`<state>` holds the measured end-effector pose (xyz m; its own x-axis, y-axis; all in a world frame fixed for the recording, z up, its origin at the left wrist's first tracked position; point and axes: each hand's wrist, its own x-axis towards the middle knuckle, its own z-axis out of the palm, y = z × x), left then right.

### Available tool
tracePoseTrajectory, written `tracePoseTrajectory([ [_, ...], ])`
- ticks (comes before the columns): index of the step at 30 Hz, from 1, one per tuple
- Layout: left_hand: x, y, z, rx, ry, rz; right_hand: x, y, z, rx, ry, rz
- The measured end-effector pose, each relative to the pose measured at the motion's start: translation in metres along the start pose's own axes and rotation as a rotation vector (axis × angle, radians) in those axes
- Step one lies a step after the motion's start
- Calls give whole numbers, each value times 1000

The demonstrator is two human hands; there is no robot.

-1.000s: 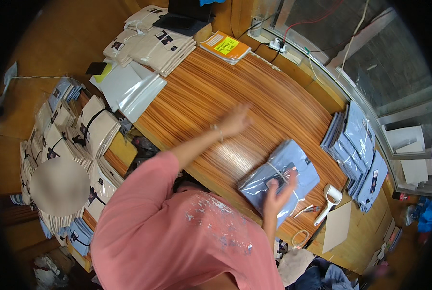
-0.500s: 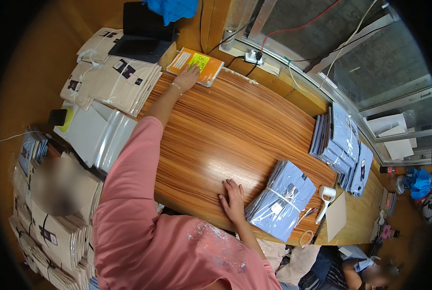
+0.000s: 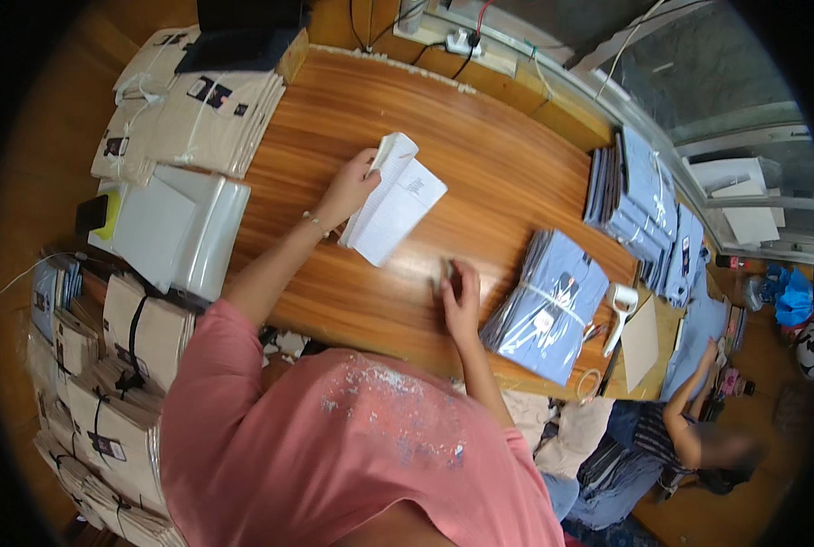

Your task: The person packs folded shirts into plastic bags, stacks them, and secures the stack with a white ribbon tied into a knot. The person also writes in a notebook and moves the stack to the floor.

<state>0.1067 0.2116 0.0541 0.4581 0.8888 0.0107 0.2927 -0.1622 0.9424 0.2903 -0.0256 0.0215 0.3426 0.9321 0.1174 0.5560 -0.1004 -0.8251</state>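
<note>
An open notebook (image 3: 396, 211) with white pages is raised over the striped wooden table (image 3: 334, 100). My left hand (image 3: 352, 190) grips it by its left edge, and the pages hang toward the right. My right hand (image 3: 463, 299) is above the table near its front edge, with the thumb and fingers apart and slightly bent; nothing shows in it. Just right of that hand lies a tied stack of blue folded garments (image 3: 553, 305) in clear plastic. The notebook's cover is mostly hidden.
Beige packed garments (image 3: 211, 123) and white plastic sheets (image 3: 165, 228) line the left side. More blue packs (image 3: 639, 214) stand by the window. A white lint roller (image 3: 620, 314) and a tape ring (image 3: 588, 385) lie at right. A co-worker (image 3: 680, 433) is at lower right.
My left hand has picked up the orange notebook from the far left of the table and brought it nearer, opened. My right hand has lifted from the tabletop.
</note>
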Motion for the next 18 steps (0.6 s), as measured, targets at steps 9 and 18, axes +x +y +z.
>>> tracePoseTrajectory([
  [9,-126,-45,-37,260,396,-80,18,-21,20,-629,-105,-157],
  [18,-162,-43,-13,795,63,77,39,-46,51,-557,-465,152],
])
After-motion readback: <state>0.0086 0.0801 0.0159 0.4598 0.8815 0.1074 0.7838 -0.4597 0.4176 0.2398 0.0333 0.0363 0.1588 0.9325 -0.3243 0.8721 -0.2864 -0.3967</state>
